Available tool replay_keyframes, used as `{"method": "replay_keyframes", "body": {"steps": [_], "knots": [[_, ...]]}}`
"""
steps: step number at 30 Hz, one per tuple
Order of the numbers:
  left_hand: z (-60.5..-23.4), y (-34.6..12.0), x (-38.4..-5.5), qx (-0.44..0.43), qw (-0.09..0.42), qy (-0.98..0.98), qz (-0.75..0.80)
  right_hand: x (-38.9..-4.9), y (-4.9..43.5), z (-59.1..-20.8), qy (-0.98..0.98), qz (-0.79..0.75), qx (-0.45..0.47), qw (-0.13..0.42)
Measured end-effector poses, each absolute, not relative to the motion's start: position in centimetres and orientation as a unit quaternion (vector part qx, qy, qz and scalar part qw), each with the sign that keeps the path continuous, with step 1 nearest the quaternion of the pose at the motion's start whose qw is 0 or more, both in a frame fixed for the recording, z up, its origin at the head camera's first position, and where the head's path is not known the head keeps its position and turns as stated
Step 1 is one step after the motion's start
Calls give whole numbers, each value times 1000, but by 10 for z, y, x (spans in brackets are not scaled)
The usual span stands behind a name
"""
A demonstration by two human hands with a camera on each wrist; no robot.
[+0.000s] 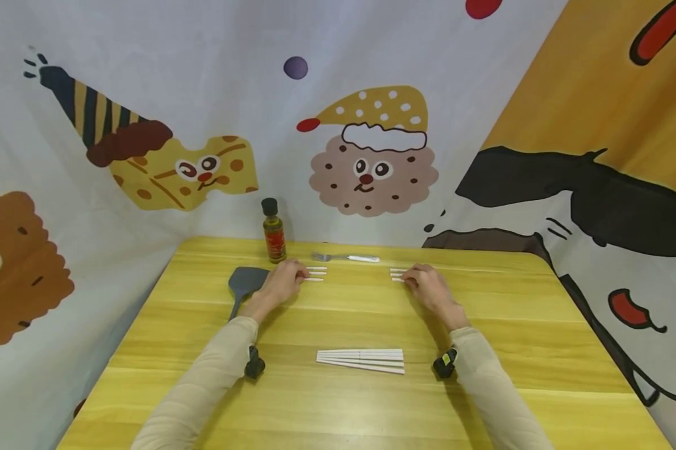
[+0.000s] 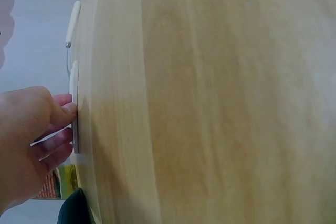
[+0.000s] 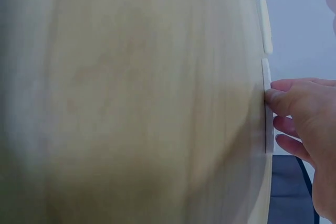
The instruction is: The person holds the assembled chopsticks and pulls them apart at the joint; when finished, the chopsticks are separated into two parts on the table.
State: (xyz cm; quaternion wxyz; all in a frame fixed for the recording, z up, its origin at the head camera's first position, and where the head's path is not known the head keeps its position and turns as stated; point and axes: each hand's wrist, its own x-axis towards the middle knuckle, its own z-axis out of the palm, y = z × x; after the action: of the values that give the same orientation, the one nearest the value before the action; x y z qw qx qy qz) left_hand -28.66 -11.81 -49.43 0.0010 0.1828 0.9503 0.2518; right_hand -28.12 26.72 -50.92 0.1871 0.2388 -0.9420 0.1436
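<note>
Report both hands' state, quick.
Left hand: closed, pinching a white stick.
Right hand: closed, pinching another white stick.

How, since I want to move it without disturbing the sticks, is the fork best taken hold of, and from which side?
Probably by its white handle, pinched across its width from above on the near side. The fork lies flat, its tined end leftward, behind the sticks at the left hand; the handle points right, behind the gap between both hands.
</note>
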Motion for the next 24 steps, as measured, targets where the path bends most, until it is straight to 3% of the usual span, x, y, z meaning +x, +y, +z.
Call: {"method": "replay_keyframes", "body": {"steps": [8,24], "knots": [[-493,-117,-287,186,-3,949,255,-281,264,-507,-945,148,231,180],[-488,-114,-286,188,-8,947,261,-269,268,-501,-927,150,254,233]]}}
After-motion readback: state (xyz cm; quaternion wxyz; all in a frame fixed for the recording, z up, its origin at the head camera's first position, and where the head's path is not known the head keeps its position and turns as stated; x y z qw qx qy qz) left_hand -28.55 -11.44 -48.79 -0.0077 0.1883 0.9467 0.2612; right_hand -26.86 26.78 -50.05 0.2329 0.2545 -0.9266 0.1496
